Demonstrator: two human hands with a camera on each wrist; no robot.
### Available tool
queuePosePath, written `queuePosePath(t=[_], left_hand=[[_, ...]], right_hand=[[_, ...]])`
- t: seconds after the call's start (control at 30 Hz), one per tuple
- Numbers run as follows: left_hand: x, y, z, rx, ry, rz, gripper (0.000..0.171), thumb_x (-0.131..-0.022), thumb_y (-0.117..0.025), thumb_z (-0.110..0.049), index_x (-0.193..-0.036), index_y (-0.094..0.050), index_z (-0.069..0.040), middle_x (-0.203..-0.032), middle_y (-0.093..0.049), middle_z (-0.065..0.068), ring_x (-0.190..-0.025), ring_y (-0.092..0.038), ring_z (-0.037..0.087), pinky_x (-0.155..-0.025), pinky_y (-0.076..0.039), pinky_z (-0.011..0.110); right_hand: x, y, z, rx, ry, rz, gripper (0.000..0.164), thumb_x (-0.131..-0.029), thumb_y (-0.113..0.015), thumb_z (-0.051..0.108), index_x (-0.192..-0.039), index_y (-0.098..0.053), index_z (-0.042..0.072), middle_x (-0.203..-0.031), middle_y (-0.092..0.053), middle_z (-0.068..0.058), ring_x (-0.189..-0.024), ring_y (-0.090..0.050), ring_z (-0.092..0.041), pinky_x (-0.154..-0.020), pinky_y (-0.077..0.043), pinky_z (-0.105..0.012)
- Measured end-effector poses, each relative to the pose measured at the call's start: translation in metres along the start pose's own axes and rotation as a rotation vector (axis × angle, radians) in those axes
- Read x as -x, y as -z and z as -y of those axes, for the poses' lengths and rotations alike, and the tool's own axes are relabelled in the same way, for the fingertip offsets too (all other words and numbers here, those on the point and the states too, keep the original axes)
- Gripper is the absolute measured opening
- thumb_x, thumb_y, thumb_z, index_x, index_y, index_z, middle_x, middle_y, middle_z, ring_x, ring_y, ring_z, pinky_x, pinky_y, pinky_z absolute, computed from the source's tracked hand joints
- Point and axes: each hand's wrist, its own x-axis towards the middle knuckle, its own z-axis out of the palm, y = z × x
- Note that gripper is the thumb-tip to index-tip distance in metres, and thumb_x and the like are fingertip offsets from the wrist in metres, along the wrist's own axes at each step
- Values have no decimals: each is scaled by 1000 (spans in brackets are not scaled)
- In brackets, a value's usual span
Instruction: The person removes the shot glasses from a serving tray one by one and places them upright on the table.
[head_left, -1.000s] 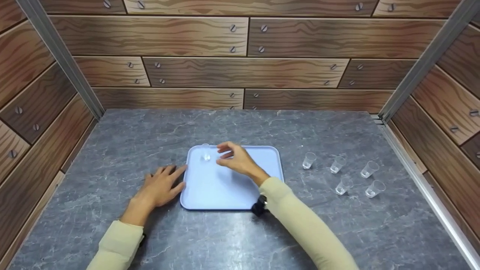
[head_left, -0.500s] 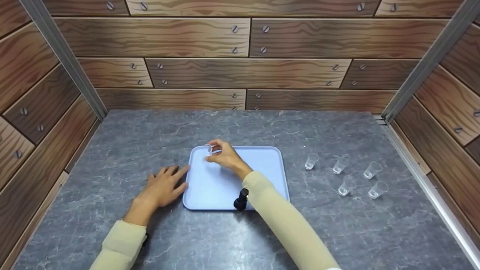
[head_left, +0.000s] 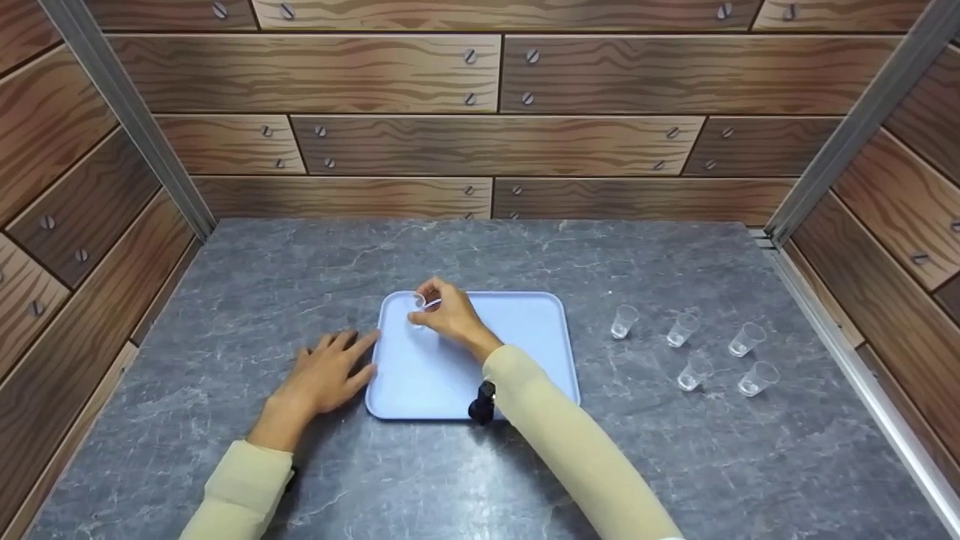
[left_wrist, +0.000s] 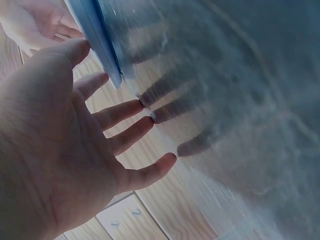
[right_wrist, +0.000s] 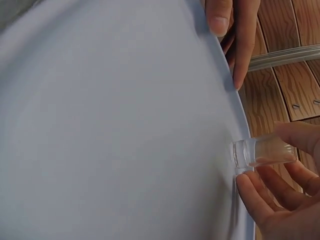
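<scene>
A pale blue tray [head_left: 465, 379] lies on the table. Near its far left corner my right hand [head_left: 452, 312] holds a small clear shot glass [head_left: 417, 302] between thumb and fingers. In the right wrist view, the thick base of the shot glass [right_wrist: 242, 154] stands on or just over the tray; contact is hard to tell. My left hand [head_left: 319, 379] rests at the tray's left edge with spread fingers, and its thumb and index fingertip touch the rim. The left wrist view shows the left fingers [left_wrist: 120, 115] straight, their other tips against the tabletop.
Several more clear shot glasses stand to the right of the tray, among them a near-left glass [head_left: 623, 322] and a far-right glass [head_left: 757, 379]. Wood-pattern walls [head_left: 390, 142] with metal corner posts enclose the grey marbled table [head_left: 390, 487].
My right hand has moved left to the shot glass at the tray's corner and taken hold of it. The left hand stays at the tray's edge.
</scene>
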Motion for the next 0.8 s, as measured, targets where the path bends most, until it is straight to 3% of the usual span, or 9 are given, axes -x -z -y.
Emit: queuePosePath(t=[0.47,0.8], left_hand=[[0,-1,0,-3,-10,7,56,-97,-43,-51,-149,-32,-33,-147,-41,15,-134,-37,41,-96,-27,76],[1,-2,0,10,-32,-11,56,-97,-45,-48,-149,-33,-31,-147,-42,15,-134,-37,41,-96,-26,77]], right_hand=[[31,30,19,70,66,80,35,-78,-77,18,-106,-60,5,-105,-66,-12,-92,-66,-23,-81,-53,-27],[65,72,19,51,128,85,35,-76,-78,11,-104,-60,1,-100,-67,-14,-92,-66,-28,-79,-56,-30]])
